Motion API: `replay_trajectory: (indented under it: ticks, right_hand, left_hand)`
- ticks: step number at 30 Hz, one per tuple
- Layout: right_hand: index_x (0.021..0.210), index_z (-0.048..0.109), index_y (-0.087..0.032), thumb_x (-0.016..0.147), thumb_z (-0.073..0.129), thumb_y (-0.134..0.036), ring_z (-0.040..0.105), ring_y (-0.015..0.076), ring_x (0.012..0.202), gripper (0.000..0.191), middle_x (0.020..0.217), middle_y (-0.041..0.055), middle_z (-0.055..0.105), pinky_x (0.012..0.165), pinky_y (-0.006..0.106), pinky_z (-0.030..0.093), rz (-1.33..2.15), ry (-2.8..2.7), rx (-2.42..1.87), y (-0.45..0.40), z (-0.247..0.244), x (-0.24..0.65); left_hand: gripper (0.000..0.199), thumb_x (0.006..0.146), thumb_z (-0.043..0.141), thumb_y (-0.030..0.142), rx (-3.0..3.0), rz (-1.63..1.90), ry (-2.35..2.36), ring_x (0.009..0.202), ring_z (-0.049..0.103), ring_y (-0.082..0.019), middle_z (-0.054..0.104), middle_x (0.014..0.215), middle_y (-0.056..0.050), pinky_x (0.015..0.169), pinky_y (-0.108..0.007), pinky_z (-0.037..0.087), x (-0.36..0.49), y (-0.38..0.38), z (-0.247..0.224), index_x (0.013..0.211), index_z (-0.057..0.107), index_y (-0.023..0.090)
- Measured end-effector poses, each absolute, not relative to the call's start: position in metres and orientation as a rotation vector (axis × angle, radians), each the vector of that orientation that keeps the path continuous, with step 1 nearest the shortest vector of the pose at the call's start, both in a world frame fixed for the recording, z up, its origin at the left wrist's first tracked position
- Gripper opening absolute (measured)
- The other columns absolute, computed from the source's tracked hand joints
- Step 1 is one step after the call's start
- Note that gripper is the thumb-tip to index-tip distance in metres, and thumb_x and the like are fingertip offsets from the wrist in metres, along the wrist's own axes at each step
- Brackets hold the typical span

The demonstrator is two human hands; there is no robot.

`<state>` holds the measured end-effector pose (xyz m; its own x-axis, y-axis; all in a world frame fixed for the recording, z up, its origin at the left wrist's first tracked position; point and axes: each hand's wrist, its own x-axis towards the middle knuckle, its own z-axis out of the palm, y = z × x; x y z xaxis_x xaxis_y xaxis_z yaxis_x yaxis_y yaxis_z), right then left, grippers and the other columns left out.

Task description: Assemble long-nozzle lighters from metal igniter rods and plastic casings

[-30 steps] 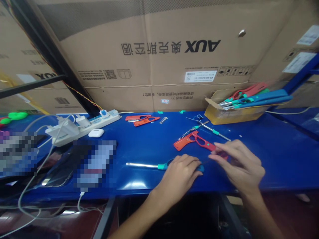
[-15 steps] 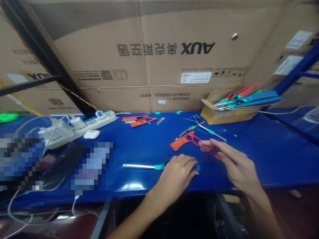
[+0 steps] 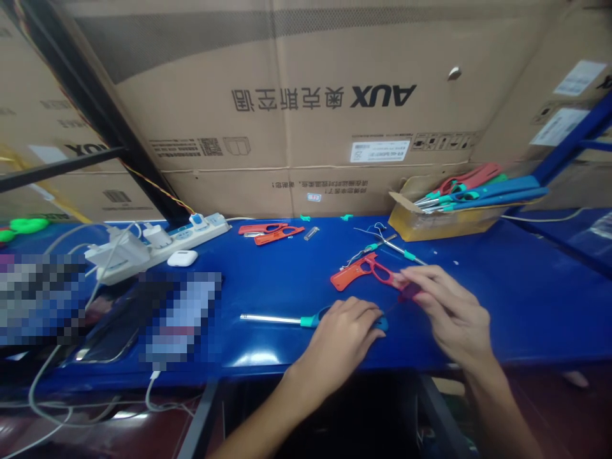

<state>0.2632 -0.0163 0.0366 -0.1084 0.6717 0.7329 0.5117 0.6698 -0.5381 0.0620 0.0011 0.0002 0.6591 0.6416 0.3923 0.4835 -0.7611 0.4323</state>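
1. The left hand lies palm down over the blue lighter, fingers curled round its handle, pinning it to the table.
2. The lighter lies flat near the table's near edge, its silver tube pointing left and the handle's butt showing right of the fingers.
3. The right hand is just right of it, thumb and fingers pinching a dark purple piece; a thin, blurred line runs from this toward the butt. Whether it touches cannot be told.
4. Just beyond the hands lies a red shell with a looped guard, its right end partly behind the right fingers.
5. Farther still, two green-collared tubes lie with loose wires.
6. At the far side, left of these, are two red halves, a small clear part and two green bits.
7. Far right, an open box holds red and blue lighters.
8. On the left are a power strip, a white case and a blurred-out phone.
9. Cardboard stands behind.
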Motion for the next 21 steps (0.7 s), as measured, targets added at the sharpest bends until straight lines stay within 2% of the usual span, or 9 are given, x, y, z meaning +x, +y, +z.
replay_trajectory:
  ticks: [2,6,10,14,18,19,21]
  right_hand:
    - [0.131,0.067,-0.035,0.098,0.057,-0.015,0.071,0.0181,0.094,0.04,0.106,0.0028,0.072,0.081,0.032,0.06,0.267,-1.79,-0.96,-0.0169,0.0374,0.2643]
    - [0.117,0.073,-0.037,0.088,0.072,-0.012,0.07,0.0144,0.082,0.038,0.094,-0.0015,0.071,0.072,0.026,0.058,0.178,-1.674,-0.989,-0.0173,0.0365,0.2668]
    - [0.138,0.061,-0.037,0.097,0.058,-0.014,0.071,0.0168,0.093,0.047,0.108,0.002,0.073,0.079,0.031,0.06,0.309,-1.824,-0.951,-0.0181,0.0374,0.2686]
    - [0.118,0.073,-0.037,0.089,0.071,-0.012,0.07,0.0146,0.085,0.038,0.096,-0.0012,0.073,0.075,0.027,0.059,0.215,-1.788,-0.95,-0.0194,0.0407,0.2671]
    - [0.132,0.065,-0.034,0.098,0.058,-0.016,0.071,0.0177,0.097,0.039,0.106,0.0026,0.074,0.082,0.031,0.06,0.305,-1.857,-1.007,-0.0175,0.0424,0.2676]
    - [0.131,0.066,-0.033,0.099,0.056,-0.017,0.072,0.0178,0.096,0.037,0.106,0.0026,0.074,0.082,0.031,0.06,0.338,-1.849,-1.013,-0.0167,0.0421,0.2684]
    - [0.117,0.073,-0.032,0.095,0.064,-0.019,0.072,0.0171,0.087,0.028,0.098,0.0009,0.074,0.077,0.029,0.06,0.292,-1.76,-1.049,-0.0155,0.0414,0.2702]
  left_hand:
    - [0.025,0.097,0.065,0.03,2.585,0.778,0.901,0.107,0.065,-0.022,0.071,0.12,-0.003,0.091,-0.037,0.05,0.0616,0.0011,0.0004,0.119,0.064,0.018]
    - [0.025,0.097,0.064,0.03,2.583,0.776,0.898,0.107,0.065,-0.021,0.07,0.121,-0.002,0.091,-0.037,0.05,0.0613,0.0012,0.001,0.119,0.064,0.018]
    - [0.025,0.097,0.064,0.031,2.585,0.777,0.905,0.107,0.064,-0.021,0.071,0.12,-0.002,0.091,-0.037,0.05,0.0618,0.0009,0.0008,0.119,0.064,0.018]
    - [0.026,0.097,0.065,0.031,2.593,0.781,0.91,0.105,0.065,-0.022,0.071,0.12,-0.002,0.089,-0.037,0.05,0.0623,0.0007,0.0003,0.119,0.064,0.019]
    - [0.025,0.096,0.066,0.03,2.59,0.778,0.911,0.105,0.065,-0.022,0.071,0.119,-0.002,0.089,-0.037,0.051,0.0624,0.001,0.0,0.118,0.064,0.019]
    - [0.025,0.096,0.067,0.03,2.591,0.779,0.912,0.105,0.065,-0.022,0.071,0.12,-0.002,0.089,-0.037,0.051,0.0624,0.0011,-0.0001,0.118,0.064,0.018]
    - [0.026,0.096,0.067,0.03,2.593,0.782,0.906,0.105,0.065,-0.021,0.071,0.12,-0.002,0.089,-0.037,0.051,0.0622,0.0013,0.0,0.119,0.064,0.018]
